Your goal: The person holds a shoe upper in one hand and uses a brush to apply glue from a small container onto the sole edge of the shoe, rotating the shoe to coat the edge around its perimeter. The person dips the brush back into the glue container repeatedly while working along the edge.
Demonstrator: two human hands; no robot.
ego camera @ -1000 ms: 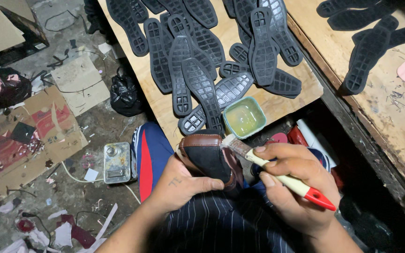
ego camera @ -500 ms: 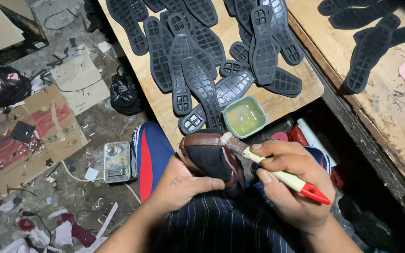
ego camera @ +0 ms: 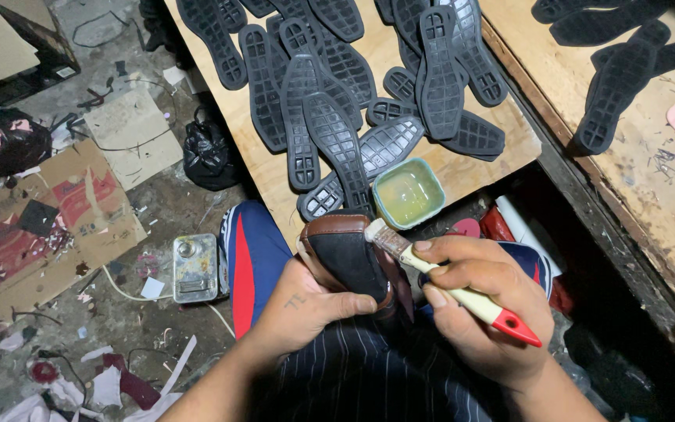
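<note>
Far left, flattened brown cardboard (ego camera: 56, 227) lies on the littered concrete floor, and a small rectangular metal can (ego camera: 194, 268) stands just beside the person's knee in blue trousers with a red stripe (ego camera: 248, 266). The left hand (ego camera: 306, 309) wraps its fingers closed round a brown leather shoe upper with a black bottom (ego camera: 345, 254), held sole side up over the lap. Above it, on a pale plywood board (ego camera: 255, 148), lie many black moulded rubber soles (ego camera: 337, 133), some overlapping. A pale green tub of yellowish glue (ego camera: 408, 193) sits at the board's near edge, just beyond the shoe. The right hand (ego camera: 482, 301) pinches a cream-handled brush with a red end (ego camera: 462, 293), its bristles touching the shoe's toe edge. The step in hand looks like spreading glue over the shoe's bottom; the next move probably calls for an even stroke along the rim.
</note>
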